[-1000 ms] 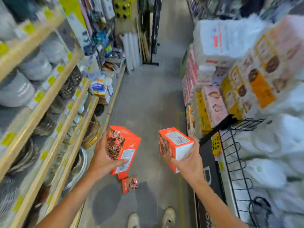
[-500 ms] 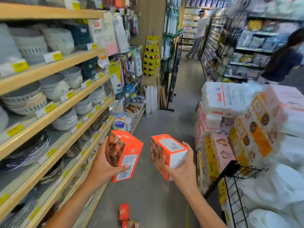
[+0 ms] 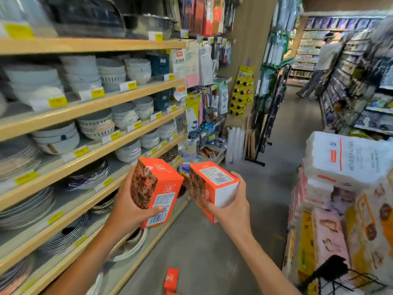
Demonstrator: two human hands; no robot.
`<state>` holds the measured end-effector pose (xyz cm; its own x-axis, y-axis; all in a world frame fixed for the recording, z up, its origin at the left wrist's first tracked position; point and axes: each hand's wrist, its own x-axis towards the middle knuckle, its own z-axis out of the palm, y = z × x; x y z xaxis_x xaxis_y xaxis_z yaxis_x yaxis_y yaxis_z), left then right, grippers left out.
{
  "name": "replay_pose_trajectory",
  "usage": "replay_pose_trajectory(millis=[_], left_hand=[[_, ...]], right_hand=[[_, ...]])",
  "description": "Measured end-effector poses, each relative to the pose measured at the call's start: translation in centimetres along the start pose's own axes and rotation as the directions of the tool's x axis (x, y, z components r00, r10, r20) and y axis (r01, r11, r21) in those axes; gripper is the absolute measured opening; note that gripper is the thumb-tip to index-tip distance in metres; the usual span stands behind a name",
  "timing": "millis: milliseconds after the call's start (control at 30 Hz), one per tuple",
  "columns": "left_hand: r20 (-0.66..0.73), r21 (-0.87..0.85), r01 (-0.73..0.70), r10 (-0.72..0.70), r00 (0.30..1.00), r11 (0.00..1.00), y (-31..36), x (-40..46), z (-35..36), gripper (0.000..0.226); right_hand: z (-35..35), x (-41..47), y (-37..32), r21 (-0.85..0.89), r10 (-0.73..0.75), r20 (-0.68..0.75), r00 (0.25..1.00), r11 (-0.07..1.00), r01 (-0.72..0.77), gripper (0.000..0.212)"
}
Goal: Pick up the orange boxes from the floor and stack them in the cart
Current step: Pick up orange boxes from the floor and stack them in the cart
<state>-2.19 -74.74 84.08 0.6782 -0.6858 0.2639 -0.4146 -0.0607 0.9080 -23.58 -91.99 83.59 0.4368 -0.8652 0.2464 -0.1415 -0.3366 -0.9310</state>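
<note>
**Shop aisle, an orange box in each hand**

Grey floor (image 3: 212, 252) runs up the middle of a shop aisle. At 9 o'clock, wooden shelves (image 3: 89, 107) carry stacked bowls and plates. At 3 o'clock stand piled tissue packs (image 3: 348, 158). Centre frame, the left hand (image 3: 125, 207) grips one box (image 3: 157, 188) upright, thumb across its barcode. Just beside it, the right hand (image 3: 231, 207) grips a second box (image 3: 212, 188), tilted. A third box (image 3: 171, 278) lies on the floor at 6 o'clock. The cart (image 3: 331, 271) shows its black wire edge at 4 o'clock.
</note>
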Motion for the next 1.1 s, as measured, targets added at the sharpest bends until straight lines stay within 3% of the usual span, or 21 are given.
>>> replay_pose_trajectory(millis=[233, 433, 867, 1100], left_hand=[[-0.169, 0.036, 0.124, -0.116, 0.979, 0.992, 0.1, -6.3, -4.6, 0.121], [-0.362, 0.077, 0.247, -0.204, 0.910, 0.966, -0.4, -13.0, -10.5, 0.123], [-0.700, -0.005, 0.312, -0.226, 0.677, 0.950, -1.4, -32.5, -25.9, 0.122], [-0.825, -0.007, 0.355, -0.206, 0.526, 0.935, -2.0, -45.1, -35.3, 0.122]], right_hand=[[3.6, -1.0, -0.3, 0.135, -0.039, 0.156, 0.987, 0.991, 0.017, 0.097], [9.2, -3.5, -2.4, 0.247, -0.087, 0.321, 0.943, 0.969, 0.005, 0.107], [24.6, -18.2, -12.6, 0.354, -0.279, 0.618, 0.735, 0.934, 0.057, 0.097], [33.5, -30.9, -18.8, 0.442, -0.415, 0.733, 0.539, 0.893, 0.087, 0.100]])
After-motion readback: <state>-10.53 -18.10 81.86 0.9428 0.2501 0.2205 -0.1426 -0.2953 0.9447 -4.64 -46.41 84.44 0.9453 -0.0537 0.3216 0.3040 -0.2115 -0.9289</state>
